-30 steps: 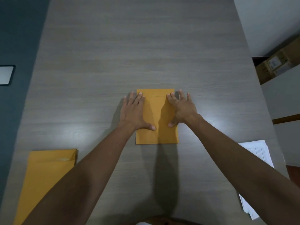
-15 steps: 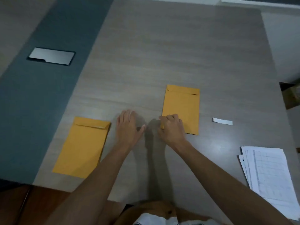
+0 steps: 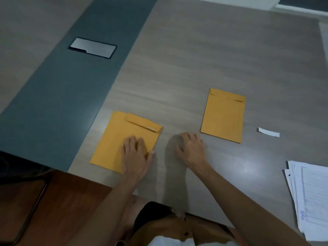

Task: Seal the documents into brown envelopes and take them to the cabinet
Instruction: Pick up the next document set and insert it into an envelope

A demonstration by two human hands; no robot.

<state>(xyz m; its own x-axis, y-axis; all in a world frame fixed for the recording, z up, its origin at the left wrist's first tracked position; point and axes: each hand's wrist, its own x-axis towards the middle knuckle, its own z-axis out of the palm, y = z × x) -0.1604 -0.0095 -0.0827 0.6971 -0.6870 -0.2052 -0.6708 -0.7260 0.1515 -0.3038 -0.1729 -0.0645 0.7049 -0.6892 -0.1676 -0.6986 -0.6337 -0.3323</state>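
The step in hand looks like starting envelope 2: the left hand [image 3: 135, 154] lies flat, fingers straight, on the unsealed brown envelope [image 3: 124, 142], holding nothing. The right hand [image 3: 190, 148], just right of it, rests loosely curled and empty. Further right lie the sealed envelope [image 3: 224, 115], contents unseen, a white peel strip [image 3: 268, 132] and the document stack [image 3: 310, 197]. Next: lift the flap and fetch papers.

Two brown envelopes [image 3: 124, 141] [image 3: 224, 115], one paper stack [image 3: 312, 197] (one white strip [image 3: 268, 132])
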